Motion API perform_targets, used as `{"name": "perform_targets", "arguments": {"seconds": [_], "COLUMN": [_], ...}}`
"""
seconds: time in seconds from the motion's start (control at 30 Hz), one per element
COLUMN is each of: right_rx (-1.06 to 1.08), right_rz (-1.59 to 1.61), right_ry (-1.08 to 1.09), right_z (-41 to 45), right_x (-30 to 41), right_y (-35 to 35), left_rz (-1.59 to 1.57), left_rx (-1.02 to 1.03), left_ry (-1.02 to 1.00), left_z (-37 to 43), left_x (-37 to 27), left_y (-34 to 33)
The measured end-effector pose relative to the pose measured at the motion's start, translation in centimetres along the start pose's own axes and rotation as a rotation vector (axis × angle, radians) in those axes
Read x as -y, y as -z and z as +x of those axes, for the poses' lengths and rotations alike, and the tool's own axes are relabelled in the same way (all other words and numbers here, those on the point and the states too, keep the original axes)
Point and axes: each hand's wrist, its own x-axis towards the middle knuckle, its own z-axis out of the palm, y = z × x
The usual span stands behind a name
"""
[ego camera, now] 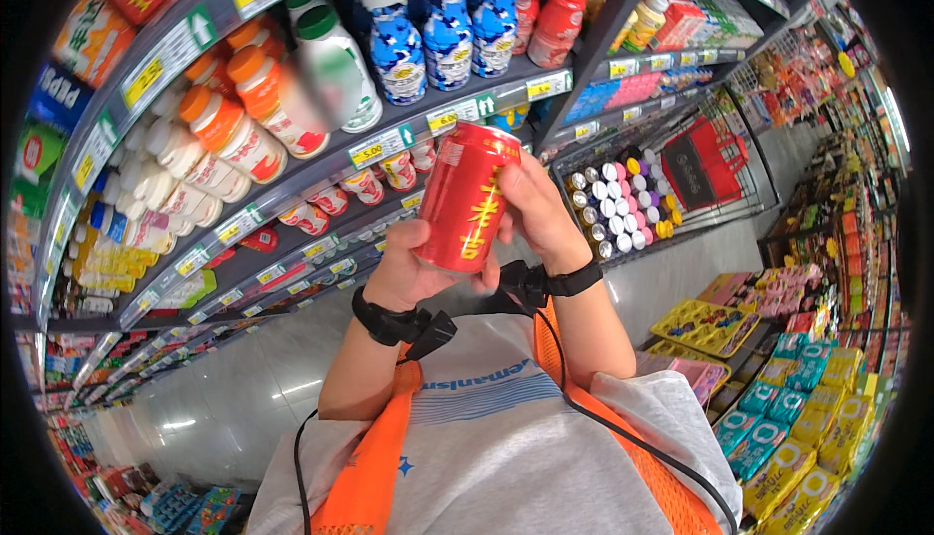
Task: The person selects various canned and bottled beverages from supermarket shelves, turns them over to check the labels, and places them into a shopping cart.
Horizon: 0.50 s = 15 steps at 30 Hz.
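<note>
A red drink can (pixel 467 196) with yellow characters is held tilted in front of the shelf edge. My left hand (pixel 412 269) cups its lower end, the thumb resting on the can's side. Around the upper right side wrap the fingers of my right hand (pixel 540 214). Just beyond the can, a shelf holds blue-and-white bottles (pixel 446 31) with white caps, red bottles (pixel 558 21) and a green-capped white bottle (pixel 339 68). Orange-capped bottles (pixel 233 123) stand further left. Both wrists wear black straps.
Price tags line the shelf edge (pixel 379 148). To the right stand a crate of capped bottles (pixel 620 203) and a shopping cart with a red panel (pixel 704 163). Snack packs in teal and yellow (pixel 795 411) are stacked at lower right. Grey tiled floor (pixel 219 389) shows below the shelves.
</note>
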Motion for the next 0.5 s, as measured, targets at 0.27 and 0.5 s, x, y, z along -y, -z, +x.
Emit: {"name": "perform_targets", "arguments": {"seconds": [0.27, 0.5], "right_rx": [-0.444, -0.491], "right_rz": [-0.385, -0.693], "right_ry": [0.195, -0.017], "right_z": [-1.5, -6.1], "right_x": [-0.3, 0.3], "right_y": [11.3, 27.4], "left_rz": [-0.01, 0.007], "left_rx": [-0.354, -0.586], "left_ry": [0.161, 0.324], "left_z": [11.2, 24.3], "left_x": [6.3, 16.5], "left_y": [4.4, 8.9]}}
